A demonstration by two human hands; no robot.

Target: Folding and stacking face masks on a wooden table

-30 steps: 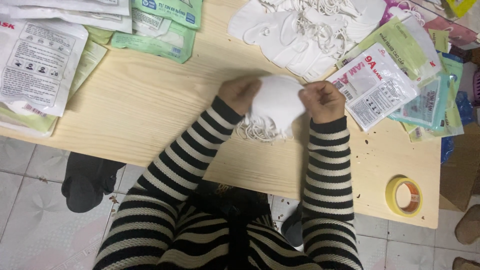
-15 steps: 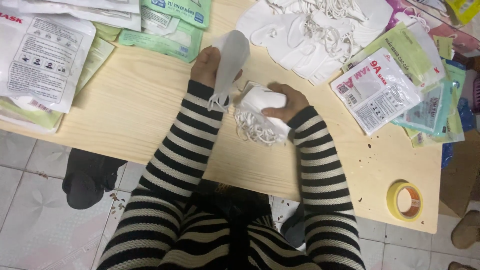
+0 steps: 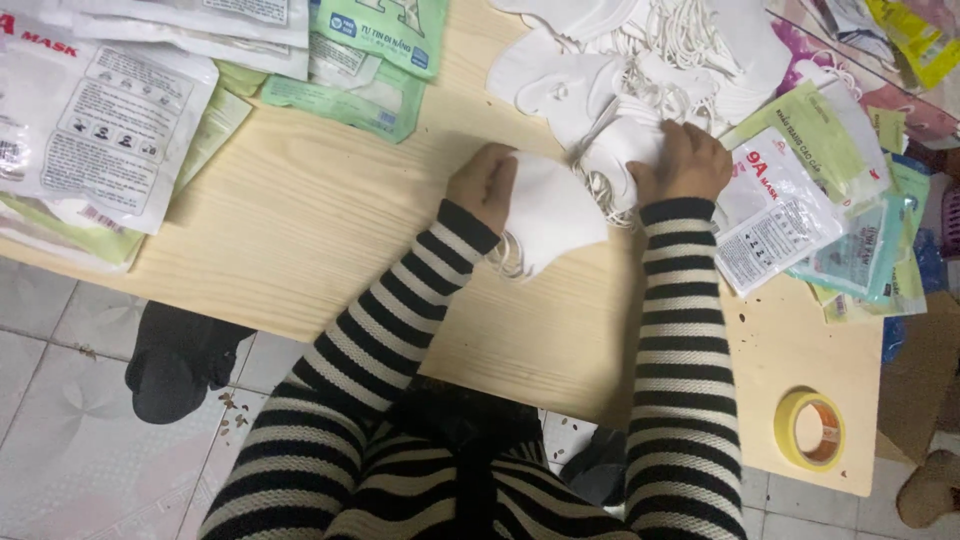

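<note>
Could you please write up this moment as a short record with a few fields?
Surface: wooden table
Left hand: holds a white mask, ear loops hanging
Right hand: rests on the pile of white masks
Table left: printed mask packets
Table right: more packets, yellow tape roll
Clothing: striped sleeves

Mask pile (image 3: 640, 60) behind hands, packets (image 3: 110, 130) left, tape roll (image 3: 808, 430) right.

left hand (image 3: 484, 182) grips a white mask (image 3: 548, 215) | right hand (image 3: 688, 160) presses on the mask pile (image 3: 640, 60) | wooden tabletop (image 3: 300, 220) | printed packets (image 3: 100, 120) far left, more packets (image 3: 800, 200) right | tape roll (image 3: 809, 430) near right corner
</note>
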